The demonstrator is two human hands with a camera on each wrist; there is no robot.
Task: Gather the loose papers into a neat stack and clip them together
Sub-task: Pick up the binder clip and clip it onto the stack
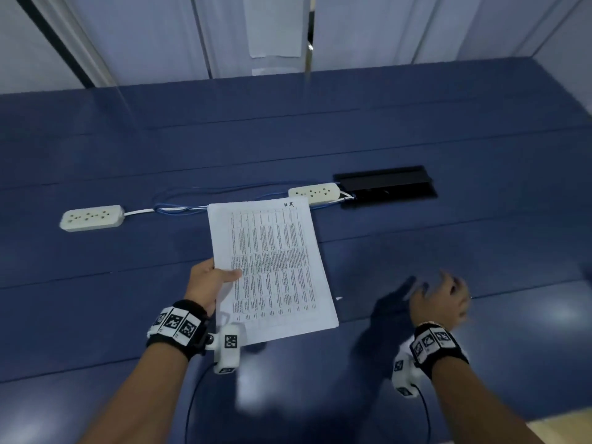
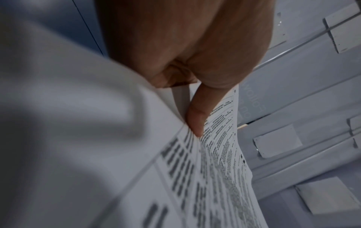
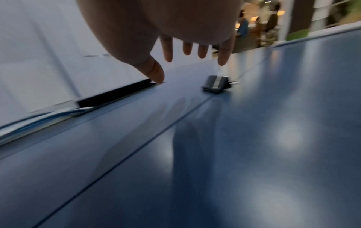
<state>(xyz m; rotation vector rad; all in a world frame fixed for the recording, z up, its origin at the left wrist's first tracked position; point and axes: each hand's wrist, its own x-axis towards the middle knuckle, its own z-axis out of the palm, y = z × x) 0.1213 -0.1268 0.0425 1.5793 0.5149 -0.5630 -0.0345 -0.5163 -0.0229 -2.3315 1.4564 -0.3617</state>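
Note:
A stack of printed papers (image 1: pixel 275 267) is held a little above the blue table (image 1: pixel 448 245), tilted. My left hand (image 1: pixel 224 277) pinches its left edge, thumb on the top sheet. In the left wrist view the thumb (image 2: pixel 195 117) presses on the printed papers (image 2: pixel 215 169). My right hand (image 1: pixel 439 293) hovers blurred over the table to the right of the stack, fingers spread and holding nothing. In the right wrist view the right hand (image 3: pixel 187 52) hangs with straight fingers above the table, and a black binder clip (image 3: pixel 215 84) lies on the table just beyond them.
Two white power strips (image 1: pixel 92 217) (image 1: pixel 314 192) lie behind the papers, joined by blue and white cables (image 1: pixel 179 203). A black cable box (image 1: pixel 384 184) is set into the table at the right strip. Glass partition panels (image 1: pixel 160 36) stand at the table's far edge.

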